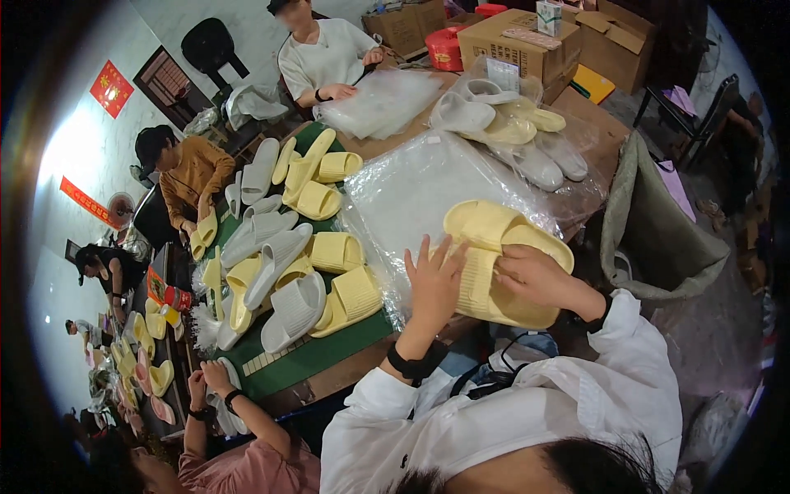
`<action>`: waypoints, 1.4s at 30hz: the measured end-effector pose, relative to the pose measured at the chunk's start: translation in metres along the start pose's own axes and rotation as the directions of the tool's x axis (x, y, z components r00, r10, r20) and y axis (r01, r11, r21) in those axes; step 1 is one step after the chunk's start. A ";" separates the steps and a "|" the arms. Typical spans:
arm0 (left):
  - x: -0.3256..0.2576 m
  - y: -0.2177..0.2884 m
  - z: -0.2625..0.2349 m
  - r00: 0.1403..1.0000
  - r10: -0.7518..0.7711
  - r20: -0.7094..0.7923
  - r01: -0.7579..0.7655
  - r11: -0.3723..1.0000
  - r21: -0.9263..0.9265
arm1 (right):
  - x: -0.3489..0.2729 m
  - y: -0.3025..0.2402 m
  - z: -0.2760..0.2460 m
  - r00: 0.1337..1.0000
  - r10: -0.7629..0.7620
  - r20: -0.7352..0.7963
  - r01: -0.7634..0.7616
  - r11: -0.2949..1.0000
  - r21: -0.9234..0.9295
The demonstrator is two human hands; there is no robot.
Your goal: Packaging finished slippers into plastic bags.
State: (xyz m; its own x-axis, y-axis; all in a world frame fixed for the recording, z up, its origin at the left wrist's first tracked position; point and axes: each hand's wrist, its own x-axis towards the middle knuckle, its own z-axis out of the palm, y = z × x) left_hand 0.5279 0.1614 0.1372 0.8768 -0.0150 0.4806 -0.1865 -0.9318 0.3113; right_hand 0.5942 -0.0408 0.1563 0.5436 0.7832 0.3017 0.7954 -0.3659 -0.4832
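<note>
A pair of yellow slippers [485,226] is in front of me, side by side over the near edge of the table. My left hand [436,284] has its fingers spread and lies against the ribbed strap of the nearer slipper [477,280]. The fingers of my right hand [531,276] are bent at the foot opening of that slipper and grip it by the strap's edge; the fingertips are partly hidden. Beyond the slippers lies a stack of clear plastic bags [420,189].
Loose yellow and grey slippers [296,309] cover the green belt [247,362] at left. Bagged slippers [502,123] lie at the far right. A grey-green sack [650,239] stands open at right. Co-workers sit around, one [329,62] across the table, another's hands [214,383] at lower left.
</note>
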 end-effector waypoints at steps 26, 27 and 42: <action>-0.010 0.009 0.008 0.997 -0.046 -0.059 0.027 0.954 -0.298 | 0.008 0.007 0.051 1.000 0.014 -0.023 -0.011 0.990 0.141; -0.010 0.010 0.008 0.998 -0.043 -0.047 0.024 0.939 -0.343 | 0.004 -0.007 0.038 0.997 0.043 -0.069 -0.034 0.990 0.137; -0.053 0.009 0.021 0.923 -0.364 0.125 0.379 0.917 -0.127 | 0.012 -0.017 0.032 0.968 -0.174 -0.183 0.154 0.981 -0.121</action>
State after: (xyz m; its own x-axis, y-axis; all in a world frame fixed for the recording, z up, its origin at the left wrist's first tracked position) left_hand 0.4887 0.1466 0.0974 0.9327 0.2798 0.2276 0.1047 -0.8140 0.5714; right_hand 0.5792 -0.0089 0.1417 0.4362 0.7296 0.5266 0.8961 -0.2992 -0.3278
